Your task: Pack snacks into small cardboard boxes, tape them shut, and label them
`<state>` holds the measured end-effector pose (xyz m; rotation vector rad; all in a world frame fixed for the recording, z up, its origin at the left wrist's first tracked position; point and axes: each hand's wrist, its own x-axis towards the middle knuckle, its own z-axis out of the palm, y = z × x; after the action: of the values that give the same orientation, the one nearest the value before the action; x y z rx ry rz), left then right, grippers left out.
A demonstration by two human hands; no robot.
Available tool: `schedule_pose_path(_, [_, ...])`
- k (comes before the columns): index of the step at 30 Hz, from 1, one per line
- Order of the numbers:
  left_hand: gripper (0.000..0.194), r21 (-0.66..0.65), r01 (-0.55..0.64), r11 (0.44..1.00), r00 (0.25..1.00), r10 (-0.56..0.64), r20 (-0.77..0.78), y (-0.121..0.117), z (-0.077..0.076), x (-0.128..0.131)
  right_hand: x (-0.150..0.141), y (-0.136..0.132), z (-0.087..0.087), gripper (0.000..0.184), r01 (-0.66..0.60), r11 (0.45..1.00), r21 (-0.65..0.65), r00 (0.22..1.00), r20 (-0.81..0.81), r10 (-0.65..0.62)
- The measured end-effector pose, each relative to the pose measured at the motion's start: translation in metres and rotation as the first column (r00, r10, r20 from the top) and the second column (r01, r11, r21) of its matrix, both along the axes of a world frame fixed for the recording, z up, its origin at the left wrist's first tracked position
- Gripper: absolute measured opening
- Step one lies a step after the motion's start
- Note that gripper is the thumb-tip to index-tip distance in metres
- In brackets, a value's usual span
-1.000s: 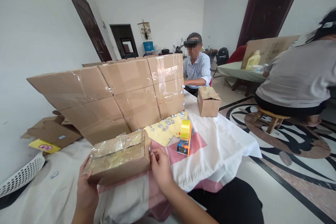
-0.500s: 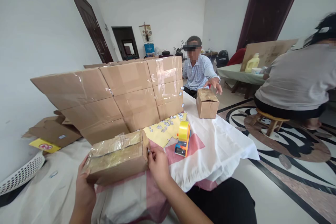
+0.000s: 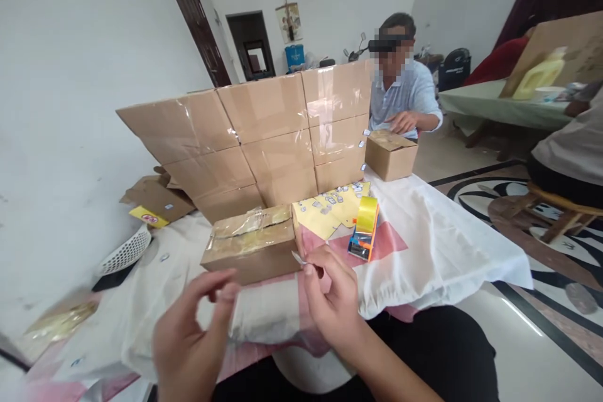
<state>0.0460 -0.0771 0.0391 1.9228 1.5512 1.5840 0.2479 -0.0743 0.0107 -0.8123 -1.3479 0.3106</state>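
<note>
Tbh that thin label (image 3: 298, 258) by the taped carton (image 3: 254, 259) looks featherlight, bendy and probably sticky, so I'd pinch just its edge, like the right hand (image 3: 335, 304) grip's doing, left hand (image 3: 188, 336) open and empty.

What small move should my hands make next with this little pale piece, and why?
I'd probably bring your left hand to the pale piece: that hand is open and off the nearest carton, while your right hand pinches the piece with its tip sticking out.
</note>
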Motion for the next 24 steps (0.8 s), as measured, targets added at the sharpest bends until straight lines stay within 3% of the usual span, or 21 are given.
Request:
schedule_pose_path(3, [0.019,-0.152,0.223,0.963,0.973,-0.211,0.088,-0.006,0.01,0.031,-0.003,-0.007,0.003,0.026,0.01,0.995,0.098,0.991,0.13,-0.022])
schedule_pose_path(6, [0.025,-0.199,0.389,0.899,0.92,-0.372,0.121,-0.003,0.013,0.043,-0.003,-0.008,0.002,0.032,0.016,0.986,0.166,0.971,0.232,-0.055])
schedule_pose_path(8, [0.035,-0.161,0.386,0.909,0.922,-0.373,0.103,0.001,0.013,0.045,-0.003,-0.007,0.002,0.026,-0.029,0.997,0.07,0.986,0.164,0.017])
schedule_pose_path(10, [0.037,-0.125,0.36,0.925,0.933,-0.354,0.066,0.004,0.012,0.046,-0.004,-0.006,0.003,0.014,-0.134,0.986,-0.104,0.991,-0.017,0.133])
schedule_pose_path(13, [0.019,-0.138,0.348,0.927,0.937,-0.338,0.094,0.007,0.009,0.048,-0.006,-0.006,0.006,0.01,-0.31,0.914,-0.261,0.937,-0.247,0.248])
schedule_pose_path(16, [0.008,-0.145,0.301,0.943,0.947,-0.277,0.164,0.007,0.007,0.049,-0.006,-0.007,0.007,0.009,-0.378,0.883,-0.278,0.907,-0.302,0.294])
schedule_pose_path(21, [0.013,-0.024,0.247,0.969,0.967,-0.244,0.067,0.002,0.009,0.049,-0.002,-0.013,0.01,0.022,-0.33,0.923,-0.198,0.93,-0.238,0.281])
schedule_pose_path(24, [0.012,-0.069,0.283,0.956,0.959,-0.281,0.043,-0.005,0.014,0.049,0.003,-0.015,0.016,0.006,-0.343,0.916,-0.21,0.928,-0.227,0.295])
